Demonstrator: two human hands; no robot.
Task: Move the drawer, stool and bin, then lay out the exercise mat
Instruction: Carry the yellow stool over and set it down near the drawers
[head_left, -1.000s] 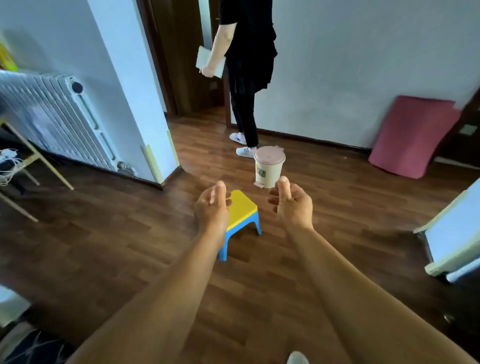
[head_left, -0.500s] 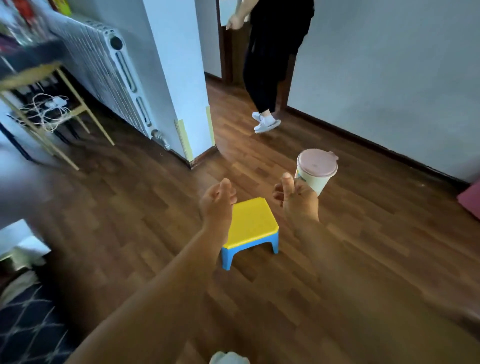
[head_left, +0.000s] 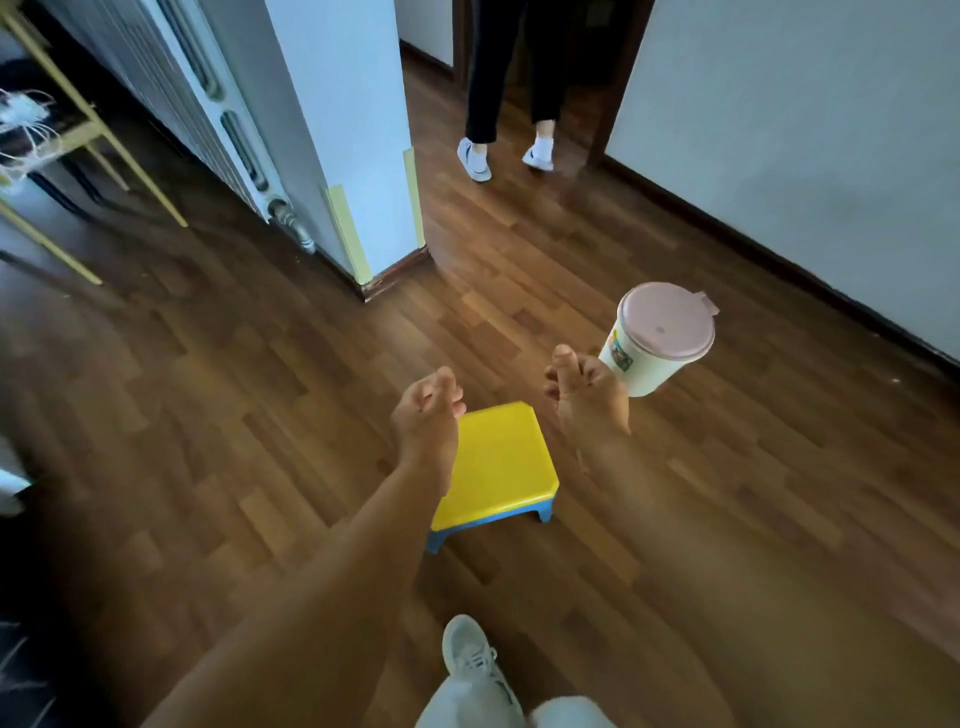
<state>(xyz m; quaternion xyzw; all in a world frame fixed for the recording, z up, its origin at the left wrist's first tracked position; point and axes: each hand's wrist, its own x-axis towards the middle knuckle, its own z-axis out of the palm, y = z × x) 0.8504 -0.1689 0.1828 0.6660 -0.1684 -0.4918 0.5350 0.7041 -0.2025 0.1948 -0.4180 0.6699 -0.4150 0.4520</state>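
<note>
**Head view: both arms out over the stool, bin just beyond the right hand**

Head camera looks down at a small stool (head_left: 496, 462) with a yellow top and blue legs. It stands on the wood floor (head_left: 218, 415) at frame centre, between the two outstretched forearms. The left forearm crosses in front of its left edge.

Left hand (head_left: 427, 413): held above the stool's far left corner, fingers curled in, thumb laid along them. Nothing is visible in the grip. No contact with the stool can be made out.

Right hand (head_left: 587, 395): held above the floor just right of the stool's far right corner, fingers curled, thumb up. It holds nothing visible.

Bin (head_left: 655, 338): white body, pale pink lid, coloured label on its side. It stands on the floor just past the right hand, which overlaps its lower left edge in this view; whether they touch, I cannot tell.

Bottom edge: the wearer's light shoe (head_left: 475, 657) on the floor.

Further out: a pale wall corner (head_left: 358, 130) with yellowish edge strips, and a radiator (head_left: 208, 88) to its left. A yellow-framed rack (head_left: 98, 130) with white cables sits at far left. A second person's dark trousers and white shoes (head_left: 474, 158) stand in the doorway at top.
</note>
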